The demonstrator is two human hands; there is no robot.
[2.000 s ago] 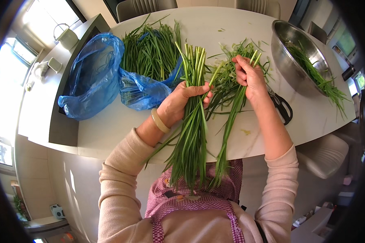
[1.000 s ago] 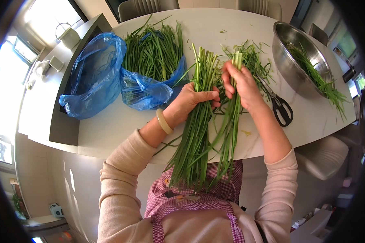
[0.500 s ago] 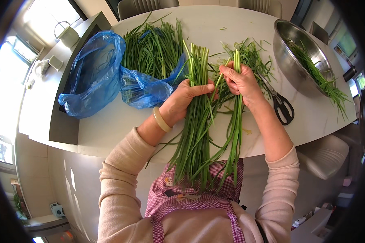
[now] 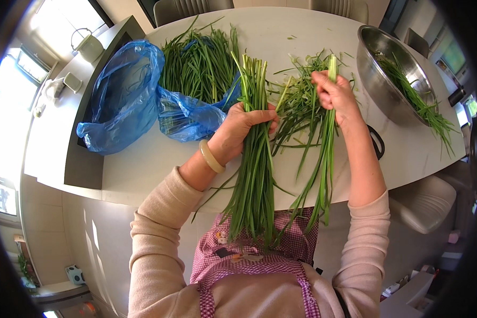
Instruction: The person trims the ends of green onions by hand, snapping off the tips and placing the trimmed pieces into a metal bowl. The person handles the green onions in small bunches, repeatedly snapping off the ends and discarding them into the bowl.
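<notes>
My left hand (image 4: 244,127) is closed round a thick bunch of garlic chives (image 4: 252,185), pale stem ends up and green leaves hanging over the table's near edge toward my apron. To its right, my right hand (image 4: 336,98) grips a smaller bunch of chives (image 4: 327,159), its leaves also hanging down. Behind and between the hands lies a loose heap of chive bits and trimmings (image 4: 302,103). Black-handled scissors (image 4: 377,143) lie right of my right forearm, mostly hidden by it.
At the back left, a large pile of chives (image 4: 199,69) sits in an open blue plastic bag (image 4: 122,100). A steel bowl (image 4: 379,87) holding chives, some draped over its rim, stands tilted at the right. Chairs (image 4: 421,204) surround the white table (image 4: 143,175).
My right hand has moved right, away from the left bunch, carrying its chives over the scissors' blades. My left hand has stayed nearly still.
</notes>
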